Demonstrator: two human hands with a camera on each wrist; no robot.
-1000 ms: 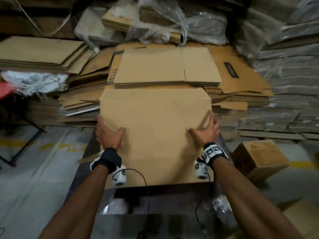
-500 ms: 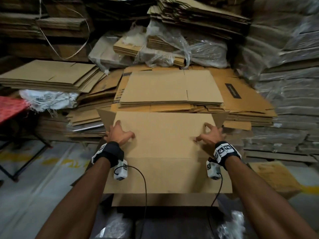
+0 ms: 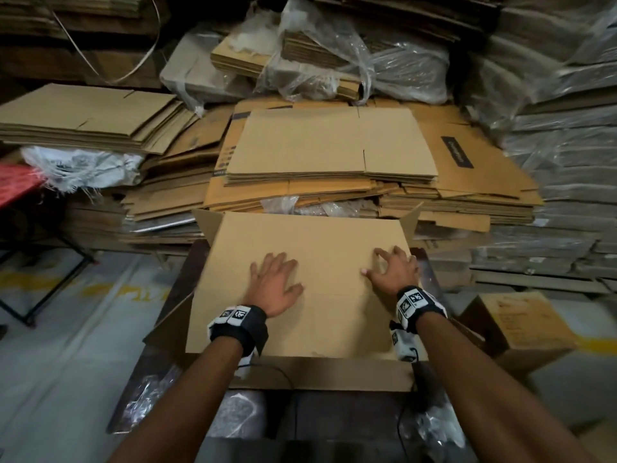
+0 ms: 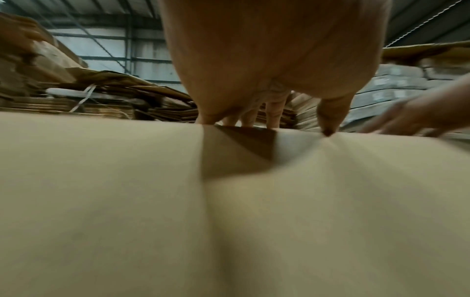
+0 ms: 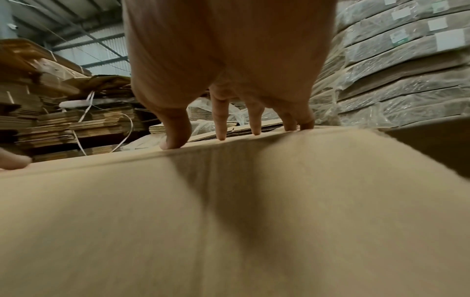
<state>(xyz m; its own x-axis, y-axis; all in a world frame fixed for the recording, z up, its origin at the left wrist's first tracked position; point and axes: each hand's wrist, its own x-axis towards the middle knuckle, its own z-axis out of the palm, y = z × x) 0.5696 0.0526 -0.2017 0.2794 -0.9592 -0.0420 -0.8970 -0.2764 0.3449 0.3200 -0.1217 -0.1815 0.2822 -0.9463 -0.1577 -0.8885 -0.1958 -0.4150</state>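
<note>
Warehouse w/ stacks of flattened cartons (image 3: 330,145) behind and plastic-wrapped bundles (image 3: 394,58) piled on top. On the dark worktop (image 3: 192,262) right in front of me lay the cardboard box (image 3: 310,235) I was forming. My left hand (image 3: 275,284) lay spread flat, palm down, on its top panel. My right hand (image 3: 394,270) stood on spread, arched fingertips near the right edge, pinching nothing. Progress, as I judged it: box opened up from flat, big panel pressed down, approx. halfway. Left to do: the small flaps (image 3: 205,222) at the far corners stuck up, the near flap (image 3: 317,375) hung loose toward me, and no seam I could see had tape.
</note>
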